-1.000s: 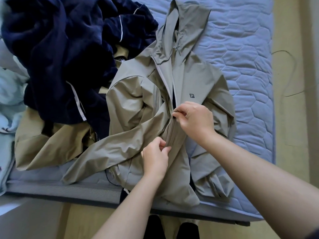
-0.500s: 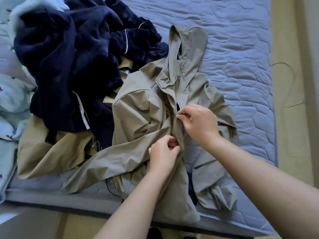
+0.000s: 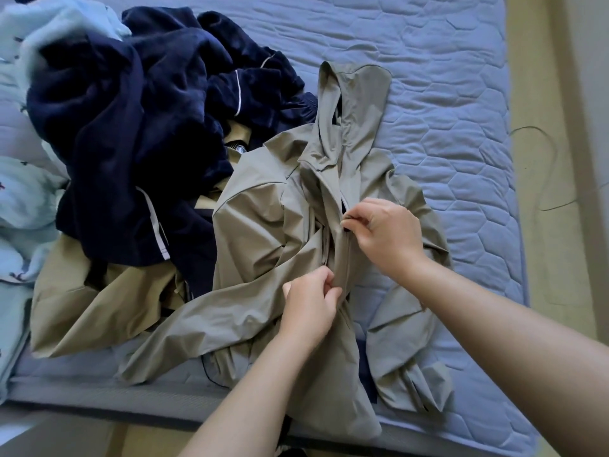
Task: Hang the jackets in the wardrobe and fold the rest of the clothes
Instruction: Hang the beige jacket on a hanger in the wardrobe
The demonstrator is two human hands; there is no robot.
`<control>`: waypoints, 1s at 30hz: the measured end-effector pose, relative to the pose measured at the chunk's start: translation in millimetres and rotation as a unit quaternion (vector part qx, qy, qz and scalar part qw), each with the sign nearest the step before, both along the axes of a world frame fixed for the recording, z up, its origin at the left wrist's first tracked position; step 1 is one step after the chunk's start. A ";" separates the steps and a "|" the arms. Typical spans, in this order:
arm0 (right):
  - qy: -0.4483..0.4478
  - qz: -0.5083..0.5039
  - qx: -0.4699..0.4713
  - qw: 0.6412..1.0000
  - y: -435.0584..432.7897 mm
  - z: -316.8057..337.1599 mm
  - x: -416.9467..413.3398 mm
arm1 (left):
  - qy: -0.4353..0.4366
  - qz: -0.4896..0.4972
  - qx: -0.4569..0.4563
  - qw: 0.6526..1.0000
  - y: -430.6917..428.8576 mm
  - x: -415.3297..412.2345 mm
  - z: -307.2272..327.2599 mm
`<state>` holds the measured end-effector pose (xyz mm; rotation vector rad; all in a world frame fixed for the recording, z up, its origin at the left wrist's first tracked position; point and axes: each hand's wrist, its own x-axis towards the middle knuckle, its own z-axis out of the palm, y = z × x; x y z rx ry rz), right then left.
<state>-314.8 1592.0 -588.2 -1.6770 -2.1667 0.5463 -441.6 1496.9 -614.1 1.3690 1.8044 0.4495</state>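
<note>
A grey-beige hooded jacket [image 3: 263, 232] lies front-up on the bed [image 3: 445, 94]. Its hood points away from the person and its hem hangs over the near edge of the mattress. The cloth is thin, smooth and heavily creased. The front is closed from the hem up to the chest and open above that to the collar. One sleeve stretches out from the body to the near left; the other is bunched up at the near right, beside a gap where dark lining shows.

The right hand [image 3: 385, 235] is at the top of the closed stretch. Its fingers [image 3: 357, 222] pinch something small and dark on the front seam, too small to make out. Lower on the same seam, the fingers [image 3: 324, 282] of the left hand [image 3: 309, 308] are curled round a raised fold of the fabric.

Left of the jacket, touching its shoulder, a heap of navy fleece [image 3: 138, 143] with white piping covers most of a tan garment [image 3: 82, 308]. Between the fleece and the jacket a small round badge [image 3: 239, 148] shows, unreadable. Further left, pale blue clothes [image 3: 26, 192] are cut off by the frame edge. Right of the jacket, past the bed, a thin dark line [image 3: 553, 179] loops across the floor [image 3: 543, 258]; what it is cannot be told.
</note>
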 end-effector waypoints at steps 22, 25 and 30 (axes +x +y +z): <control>0.141 0.110 0.080 0.981 -69.8 204.6 30.3 | -0.360 0.285 -0.250 0.853 98.6 7.1 225.2; 0.177 0.073 -0.047 0.980 -94.8 234.2 35.8 | -0.509 0.370 -0.189 0.754 62.1 -0.9 280.1; 0.415 -0.203 -0.419 0.781 -102.0 296.5 12.3 | -0.532 0.340 -0.092 0.770 -26.5 -2.8 380.9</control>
